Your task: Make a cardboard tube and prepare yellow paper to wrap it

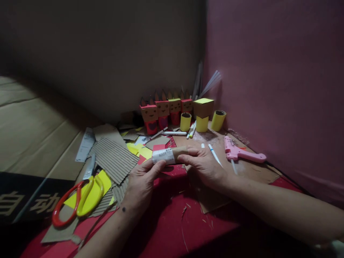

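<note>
Currently, fingers of left hand and right hand are gripping opposite ends of a labelled cardboard piece, holding it in front of cardboard-faced figures. Pink glue gun is lying at right.

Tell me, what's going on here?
A person is holding a small piece of labelled cardboard between both hands, the left hand at one end and the right hand at the other. Behind it stand four box-headed figures with faces and pointed ears, beside a brown box on a yellow base, with no face visible. A pink glue gun lies to the right, and scissors lie among paper and cardboard scraps to the left.
</note>
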### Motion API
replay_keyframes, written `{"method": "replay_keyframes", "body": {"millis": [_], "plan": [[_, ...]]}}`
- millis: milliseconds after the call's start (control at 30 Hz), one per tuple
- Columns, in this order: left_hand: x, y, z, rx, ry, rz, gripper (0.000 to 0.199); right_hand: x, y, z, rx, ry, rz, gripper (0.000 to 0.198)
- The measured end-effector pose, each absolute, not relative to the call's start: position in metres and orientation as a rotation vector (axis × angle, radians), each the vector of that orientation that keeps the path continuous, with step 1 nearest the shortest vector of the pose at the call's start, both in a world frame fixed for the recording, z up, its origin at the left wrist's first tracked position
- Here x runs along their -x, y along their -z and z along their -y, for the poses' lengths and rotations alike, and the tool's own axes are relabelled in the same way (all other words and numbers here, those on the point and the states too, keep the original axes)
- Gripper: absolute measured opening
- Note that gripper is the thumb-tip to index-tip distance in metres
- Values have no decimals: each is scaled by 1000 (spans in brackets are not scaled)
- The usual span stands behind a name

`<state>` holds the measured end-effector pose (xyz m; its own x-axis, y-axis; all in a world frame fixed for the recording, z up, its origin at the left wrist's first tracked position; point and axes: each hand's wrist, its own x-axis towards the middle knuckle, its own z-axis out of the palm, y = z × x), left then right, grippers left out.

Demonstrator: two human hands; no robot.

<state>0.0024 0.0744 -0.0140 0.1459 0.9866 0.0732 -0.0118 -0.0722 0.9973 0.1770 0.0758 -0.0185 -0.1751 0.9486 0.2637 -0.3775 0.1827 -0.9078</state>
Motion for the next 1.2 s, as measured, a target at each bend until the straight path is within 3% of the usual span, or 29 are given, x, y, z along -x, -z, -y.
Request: {"method": "replay_keyframes", "body": {"millis": [267,1200], "plan": [[-8,10,-69,-1243,-1180,-1050,21,-178,22,-79,592,-1402,1203,22],[-7,8,-69,-1146,-1227,-984,29,-174,21,-74,588,-1435,1226,28]]}}
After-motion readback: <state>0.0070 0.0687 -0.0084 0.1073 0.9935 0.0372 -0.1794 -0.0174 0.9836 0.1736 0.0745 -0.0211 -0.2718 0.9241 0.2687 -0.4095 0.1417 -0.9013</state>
